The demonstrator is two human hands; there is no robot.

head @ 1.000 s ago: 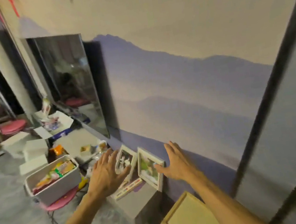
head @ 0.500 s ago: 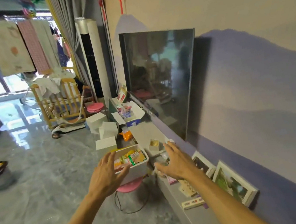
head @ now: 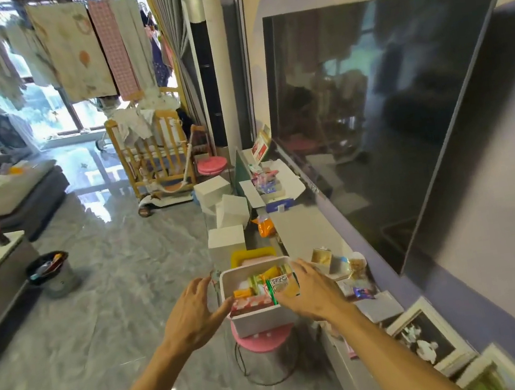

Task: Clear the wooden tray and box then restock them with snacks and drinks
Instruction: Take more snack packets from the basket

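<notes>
Hovering on either side of a white rectangular plastic tub (head: 261,319) packed with colourful snack packets (head: 263,285) — that's both bare hands right now. The left hand (head: 197,314) is by the tub's near left corner, fingers spread and lightly bent, thumb right at the rim. The right hand (head: 310,290) overlaps the right rim, fingers fanned out too. Neither is wrapped round anything, and I honestly can't tell if they actually touch the plastic.

The tub sits on a round pink stool (head: 264,340) on the grey marble-look floor (head: 114,299), just beside the low grey TV console (head: 308,230). A yellow plastic container (head: 250,255) is tucked right behind the tub.

On the console there's an orange packet (head: 266,227) further back, plus a white-framed black-and-white photo (head: 421,337) leaning on the blue-grey wall (head: 502,208) — the big black flat-screen TV (head: 389,125) hangs above. Plain white boxes (head: 226,243) stand on the floor beyond the tub, near a wooden baby cot (head: 157,156).
</notes>
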